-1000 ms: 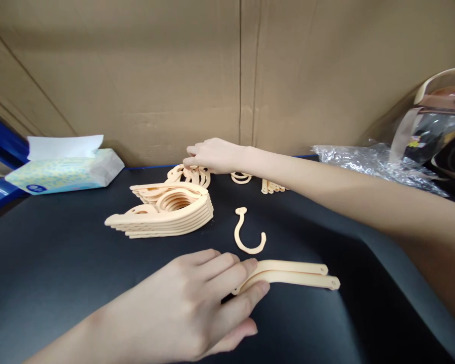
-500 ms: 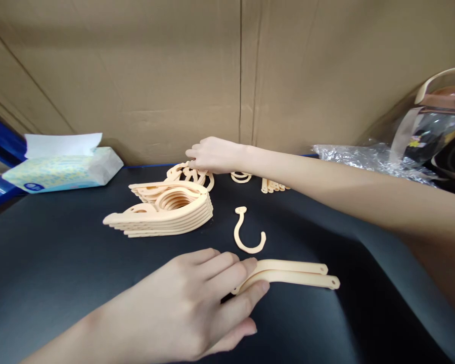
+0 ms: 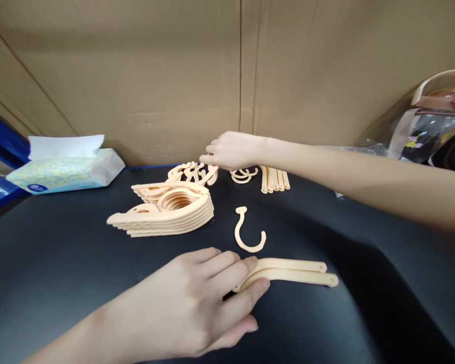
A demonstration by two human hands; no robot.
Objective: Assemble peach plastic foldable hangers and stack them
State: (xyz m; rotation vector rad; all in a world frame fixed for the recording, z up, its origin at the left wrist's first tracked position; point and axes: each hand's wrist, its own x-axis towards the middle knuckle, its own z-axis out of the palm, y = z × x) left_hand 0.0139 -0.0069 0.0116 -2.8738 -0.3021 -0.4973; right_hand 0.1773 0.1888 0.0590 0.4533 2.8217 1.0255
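Note:
My left hand (image 3: 197,303) is at the front, its fingertips pressed on the near ends of two cream plastic hanger arms (image 3: 296,270) lying side by side. Beyond them a single cream hanger hook (image 3: 250,246) lies flat on the table. My right hand (image 3: 237,150) is at the back, fingers closed at the right edge of a loose pile of hooks (image 3: 191,172). A curved cream hanger piece (image 3: 212,175) shows below its fingertips, which are partly hidden. A stack of folded hanger pieces (image 3: 167,222) stands left of the single hook.
More rings or hooks (image 3: 241,176) and a row of several straight hanger arms (image 3: 275,179) lie behind, under my right forearm. A tissue pack (image 3: 66,169) is at the back left. A bottle (image 3: 436,121) and clear plastic wrap stand right, before a cardboard wall (image 3: 155,76).
My right hand has moved to the right and slightly up at the back pile, with a curved piece now at its fingertips. My left hand stays on the two arms.

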